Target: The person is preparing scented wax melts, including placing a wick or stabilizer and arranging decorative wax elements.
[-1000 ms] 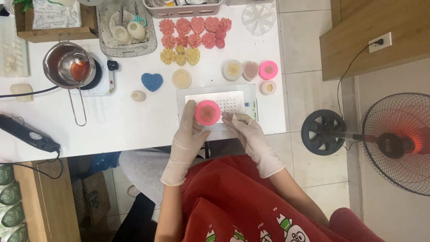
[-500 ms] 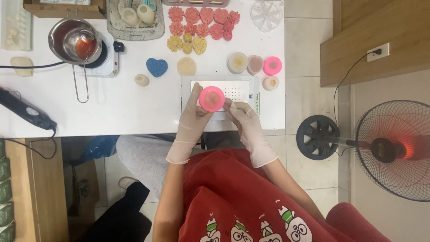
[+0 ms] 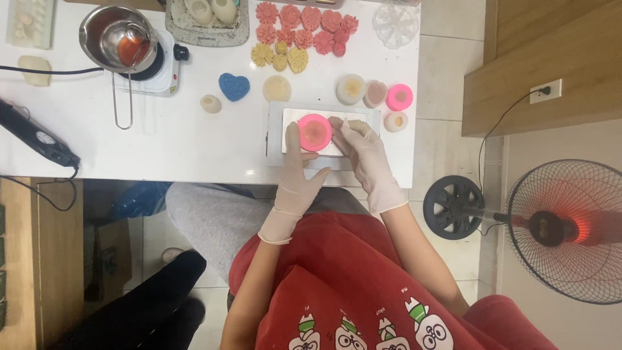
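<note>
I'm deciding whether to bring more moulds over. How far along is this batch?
Done: a cluster of pink flower pieces and yellow ones lies unmoulded at the table's far edge. In hand: both gloved hands, left and right, hold a pink round mould. Left: three filled moulds beside it.

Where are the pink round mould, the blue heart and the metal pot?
pink round mould (image 3: 315, 132), head view, its centre.
blue heart (image 3: 234, 86), head view, its middle.
metal pot (image 3: 116, 37), head view, its inner wall.

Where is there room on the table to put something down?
Bare white table lies between the metal pot and the left hand, below the blue heart. It is crowded at the back, around the pink flowers and small moulds.
</note>
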